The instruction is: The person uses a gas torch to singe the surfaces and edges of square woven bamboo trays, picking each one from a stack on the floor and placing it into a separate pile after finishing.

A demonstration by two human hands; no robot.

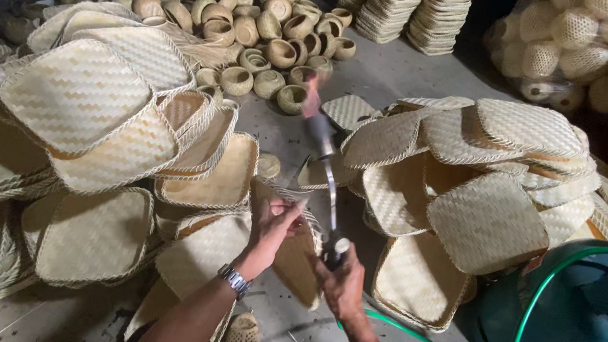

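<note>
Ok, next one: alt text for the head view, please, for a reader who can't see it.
Seen from above, a person's right hand grips a gas torch fed by a green hose from a teal gas cylinder, while the left hand holds a woven tray on edge. Piles of woven trays and small round baskets cover the concrete floor.
</note>
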